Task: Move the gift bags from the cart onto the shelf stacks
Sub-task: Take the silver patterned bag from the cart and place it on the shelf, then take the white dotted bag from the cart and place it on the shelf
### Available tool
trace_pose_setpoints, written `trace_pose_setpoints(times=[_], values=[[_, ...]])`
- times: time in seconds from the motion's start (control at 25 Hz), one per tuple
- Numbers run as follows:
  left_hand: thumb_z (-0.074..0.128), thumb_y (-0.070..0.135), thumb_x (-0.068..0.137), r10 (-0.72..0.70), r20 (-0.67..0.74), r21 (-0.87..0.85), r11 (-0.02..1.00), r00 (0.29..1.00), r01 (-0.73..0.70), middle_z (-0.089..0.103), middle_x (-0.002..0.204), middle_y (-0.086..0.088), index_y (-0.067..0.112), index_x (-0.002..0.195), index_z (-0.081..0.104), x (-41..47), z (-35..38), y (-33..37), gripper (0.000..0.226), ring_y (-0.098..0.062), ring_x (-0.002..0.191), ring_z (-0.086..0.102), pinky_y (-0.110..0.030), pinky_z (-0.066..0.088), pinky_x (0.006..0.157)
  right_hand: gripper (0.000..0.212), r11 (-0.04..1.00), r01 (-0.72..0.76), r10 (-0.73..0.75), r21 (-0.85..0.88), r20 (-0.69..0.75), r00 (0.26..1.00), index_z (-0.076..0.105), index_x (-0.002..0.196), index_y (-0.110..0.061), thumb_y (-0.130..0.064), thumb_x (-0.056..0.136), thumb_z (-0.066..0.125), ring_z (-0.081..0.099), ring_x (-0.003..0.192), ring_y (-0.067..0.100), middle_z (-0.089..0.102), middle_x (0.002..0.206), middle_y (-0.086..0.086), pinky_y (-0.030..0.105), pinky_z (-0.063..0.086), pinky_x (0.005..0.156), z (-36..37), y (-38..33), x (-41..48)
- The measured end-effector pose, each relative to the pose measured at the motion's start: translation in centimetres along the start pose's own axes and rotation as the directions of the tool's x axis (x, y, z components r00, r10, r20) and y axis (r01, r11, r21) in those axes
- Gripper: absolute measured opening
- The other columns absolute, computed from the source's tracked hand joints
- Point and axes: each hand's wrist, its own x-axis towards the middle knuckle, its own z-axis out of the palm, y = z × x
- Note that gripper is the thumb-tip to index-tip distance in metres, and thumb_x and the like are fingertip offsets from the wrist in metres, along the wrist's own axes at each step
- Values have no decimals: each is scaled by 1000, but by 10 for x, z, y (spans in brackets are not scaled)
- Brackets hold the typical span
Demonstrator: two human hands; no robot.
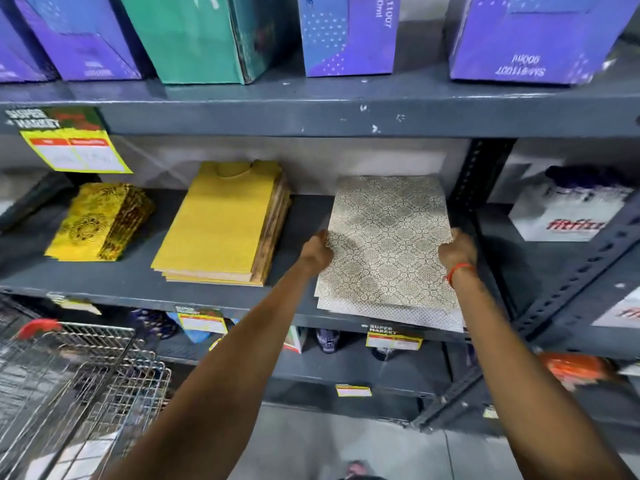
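Grey shelf [145, 282] holds yellow stacks [221, 223] beside patterned gift bags [388, 237] gripped by both hands [317, 252]

Three stacks of gift bags lie on the middle shelf [214, 296]: one of gold foil bags [98, 221] near its left end, one of yellow bags [221, 221] in the middle, and one of grey patterned bags [388, 237] at the right. Five boxes stand on the shelf above, four purple [346, 32] and one green [194, 36]. One wire cart [79, 382] stands at lower left. Two hands show, left [317, 252] and right [457, 249].
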Motion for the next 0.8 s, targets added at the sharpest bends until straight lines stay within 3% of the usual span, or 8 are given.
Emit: trace_pose_setpoints(times=[0.2, 0.4, 0.6, 0.72, 0.8], values=[[33, -8, 83, 28, -11, 74, 997, 1000, -27, 57, 128, -25, 10, 141, 35, 0, 18, -4, 61, -41, 113, 57, -43, 50, 88, 50, 999, -38, 37, 25, 18, 999, 42, 134, 1, 7, 84, 44, 47, 127, 37, 49, 137, 26, 36, 38, 106, 7, 12, -10], [33, -1, 92, -19, -68, 67, 997, 998, 23, 56, 131, -25, 8, 147, 23, -7, 20, -1, 57, -40, 115, 57, -45, 48, 91, 51, 983, 174, -177, -58, -59, 982, 37, 135, 3, -1, 86, 48, 44, 128, 37, 45, 139, 25, 39, 37, 108, 26, -20, -27], [50, 25, 93, 35, -350, -92, 993, 936, -72, 61, 128, -20, 6, 137, 40, -35, -28, -23, 49, -37, 114, 59, -35, 46, 84, 49, 920, 343, -365, 191, 94, 926, 37, 137, 1, -6, 90, 48, 40, 134, 31, 41, 145, 20, 35, 35, 113, 87, -93, -88], [51, 30, 93, 30, -496, -171, 976, 868, -132, 49, 143, -15, 8, 140, 38, -70, -78, -82, 54, -30, 130, 48, -30, 38, 98, 50, 865, 434, -483, 251, 184, 856, 38, 137, -1, -10, 89, 52, 43, 132, 30, 45, 143, 18, 33, 34, 109, 134, -133, -138], [51, 28, 93, -63, -544, -248, 965, 837, -89, 42, 146, -21, 7, 142, 35, -98, -114, -142, 55, -32, 136, 40, -28, 36, 100, 53, 822, 486, -555, 299, 227, 800, 39, 136, -2, -9, 87, 56, 44, 130, 29, 47, 141, 17, 31, 33, 107, 173, -163, -185]])
